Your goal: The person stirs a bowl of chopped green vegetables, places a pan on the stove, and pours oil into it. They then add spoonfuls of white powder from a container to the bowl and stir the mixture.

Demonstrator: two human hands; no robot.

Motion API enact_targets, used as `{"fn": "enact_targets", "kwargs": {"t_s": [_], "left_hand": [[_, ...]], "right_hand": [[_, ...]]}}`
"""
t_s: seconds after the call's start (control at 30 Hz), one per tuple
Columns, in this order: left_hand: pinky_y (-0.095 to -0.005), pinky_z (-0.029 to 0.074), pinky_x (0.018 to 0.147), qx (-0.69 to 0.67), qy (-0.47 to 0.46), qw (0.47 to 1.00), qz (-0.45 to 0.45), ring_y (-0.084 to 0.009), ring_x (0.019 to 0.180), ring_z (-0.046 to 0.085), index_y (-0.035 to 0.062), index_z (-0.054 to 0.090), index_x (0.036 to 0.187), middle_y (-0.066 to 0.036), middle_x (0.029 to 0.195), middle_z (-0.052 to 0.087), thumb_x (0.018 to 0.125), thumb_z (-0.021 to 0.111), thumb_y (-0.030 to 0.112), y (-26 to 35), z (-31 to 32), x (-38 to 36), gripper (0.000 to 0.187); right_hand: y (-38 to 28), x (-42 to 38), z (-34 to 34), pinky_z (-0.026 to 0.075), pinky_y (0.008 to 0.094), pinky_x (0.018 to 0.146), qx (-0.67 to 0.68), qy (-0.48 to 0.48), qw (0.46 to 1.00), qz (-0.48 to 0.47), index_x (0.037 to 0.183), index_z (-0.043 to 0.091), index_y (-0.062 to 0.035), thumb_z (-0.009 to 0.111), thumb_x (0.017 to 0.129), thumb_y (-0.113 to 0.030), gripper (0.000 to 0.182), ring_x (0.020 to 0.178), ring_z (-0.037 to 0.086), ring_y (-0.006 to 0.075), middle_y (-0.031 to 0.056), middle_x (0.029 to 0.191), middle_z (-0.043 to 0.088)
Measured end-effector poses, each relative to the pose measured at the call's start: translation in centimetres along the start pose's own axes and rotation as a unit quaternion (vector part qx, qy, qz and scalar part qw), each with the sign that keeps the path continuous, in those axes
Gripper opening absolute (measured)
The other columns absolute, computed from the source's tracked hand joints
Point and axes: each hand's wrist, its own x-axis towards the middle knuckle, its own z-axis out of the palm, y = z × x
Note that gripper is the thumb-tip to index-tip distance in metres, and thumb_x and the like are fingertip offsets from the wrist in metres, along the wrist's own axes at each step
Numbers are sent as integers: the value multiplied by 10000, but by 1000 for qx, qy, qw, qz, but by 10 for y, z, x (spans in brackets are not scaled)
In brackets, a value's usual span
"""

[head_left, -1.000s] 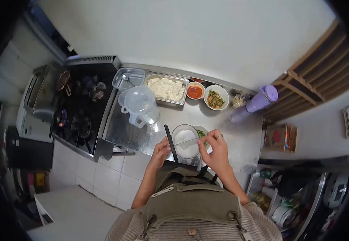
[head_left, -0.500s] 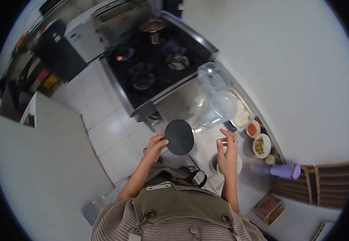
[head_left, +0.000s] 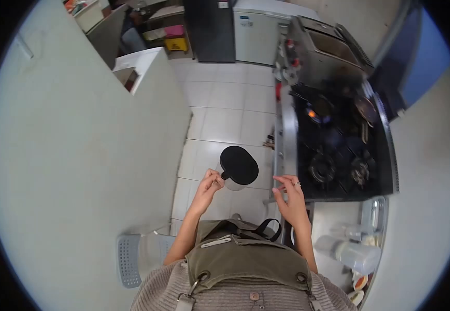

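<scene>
My left hand [head_left: 209,185] is closed on the near-left edge of a container with a round black lid [head_left: 239,165]. A strip of its clear wall [head_left: 237,185] shows below the lid, and I cannot make out what is inside. It is held in front of my body, above the tiled floor. To the right of it, my right hand [head_left: 289,199] is empty, with thumb and fingers apart, near the front edge of the stove [head_left: 333,193]. A ring is on one of its fingers.
A small orange flame [head_left: 312,114] burns at the back-left of the stove. Right of me, a steel counter [head_left: 333,215] holds clear plastic containers [head_left: 357,255] and small bowls of food [head_left: 359,282]. A pale wall [head_left: 131,155] and a grey perforated chair [head_left: 130,259] stand left. White floor tiles [head_left: 230,93] lead ahead.
My view has swung left, away from the counter toward the floor aisle; the stove now sits at my right. The lidded container stays in my left hand, and its clear wall now shows.
</scene>
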Motion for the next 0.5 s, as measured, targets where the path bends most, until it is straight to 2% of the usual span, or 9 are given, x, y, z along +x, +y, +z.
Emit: {"fn": "enact_targets", "kwargs": {"t_s": [0.03, 0.1, 0.13, 0.23, 0.37, 0.43, 0.5], "left_hand": [[-233, 350, 782, 8, 17, 1000, 5, -117, 832, 408, 28, 502, 774, -17, 896, 384, 830, 510, 44, 1, -16, 5, 60], [-219, 351, 762, -132, 87, 985, -75, -106, 785, 407, 20, 517, 778, -17, 883, 386, 882, 498, 95, 0, -46, 19, 129], [-214, 362, 740, -101, 93, 988, -77, -96, 738, 404, 7, 541, 808, -13, 863, 392, 922, 485, 149, 0, -60, 26, 191], [-233, 394, 766, -89, 146, 982, -77, -95, 774, 446, 8, 562, 837, -8, 871, 417, 935, 483, 175, 6, -76, 45, 209], [-253, 415, 817, -185, 203, 960, -54, -99, 838, 488, 15, 580, 843, -4, 899, 445, 940, 491, 191, 18, -105, 106, 219], [-270, 419, 858, -224, 199, 953, -33, -108, 894, 506, 22, 595, 860, -3, 919, 458, 941, 497, 202, 24, -111, 138, 220], [-259, 408, 847, -202, 215, 955, -7, -109, 898, 496, 27, 619, 899, -3, 914, 457, 939, 504, 208, 34, -118, 181, 218]], "right_hand": [[2, 18, 11, 466, 327, 736, -14, -16, 1000, -6, 1098, 566, -62, 600, 828, -92, 274, 798, 568, 225, 136, 1070, 492], [4, 56, 33, 462, 326, 736, 1, -43, 999, -5, 1097, 568, -63, 603, 826, -98, 275, 793, 558, 229, 136, 1058, 496], [7, 74, 42, 458, 329, 734, -3, -52, 999, -9, 1096, 571, -63, 604, 827, -104, 274, 788, 549, 228, 132, 1050, 499], [4, 123, 60, 456, 330, 736, 14, -93, 995, -30, 1088, 577, -61, 602, 828, -106, 265, 784, 551, 228, 131, 1043, 506], [-4, 213, 90, 458, 320, 735, 62, -177, 981, -46, 1066, 592, -53, 597, 831, -103, 241, 809, 571, 230, 144, 1054, 518], [3, 256, 105, 461, 330, 734, 49, -204, 973, -93, 1123, 564, -58, 611, 822, -117, 311, 860, 576, 232, 143, 1080, 521], [-6, 310, 122, 466, 343, 753, 66, -213, 968, -119, 1224, 491, -72, 628, 811, -137, 439, 919, 573, 241, 144, 1126, 519]]}}
